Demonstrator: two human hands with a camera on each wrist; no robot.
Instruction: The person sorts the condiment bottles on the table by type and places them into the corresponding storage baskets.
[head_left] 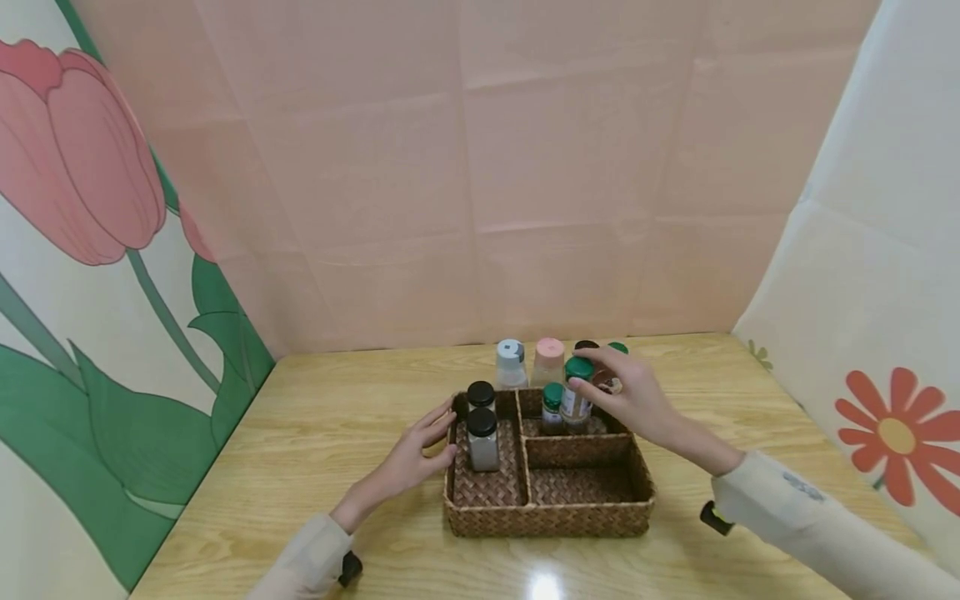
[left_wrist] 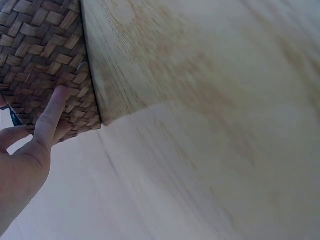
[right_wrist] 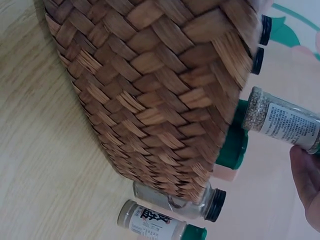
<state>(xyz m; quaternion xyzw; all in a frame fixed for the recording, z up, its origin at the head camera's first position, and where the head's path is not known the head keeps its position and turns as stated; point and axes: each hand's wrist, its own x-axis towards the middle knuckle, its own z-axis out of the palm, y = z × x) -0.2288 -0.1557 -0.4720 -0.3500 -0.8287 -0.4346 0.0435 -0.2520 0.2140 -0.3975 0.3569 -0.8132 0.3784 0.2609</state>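
My right hand [head_left: 633, 396] pinches a green-capped spice jar [head_left: 577, 404], upright at the back right compartment of the woven basket [head_left: 547, 522]. In the right wrist view that labelled jar [right_wrist: 286, 122] shows pale grains inside, and its base sits close to the basket's rim. A smaller green-capped jar [head_left: 552, 410] stands beside it in the same compartment. Fingers extended, my left hand [head_left: 405, 458] touches the basket's left side; the left wrist view has one fingertip against the woven outer wall [left_wrist: 45, 60]. Two black-capped jars [head_left: 483, 442] stand in the long left compartment.
Behind the basket stand a bottle with a light blue cap [head_left: 512, 363] and one with a pink cap [head_left: 549, 360]. A black-capped jar [right_wrist: 212, 205] and a green-capped jar [right_wrist: 155, 220] stand near its back right corner. A pink sheet [head_left: 465, 208] hangs beyond the wooden table [head_left: 337, 392].
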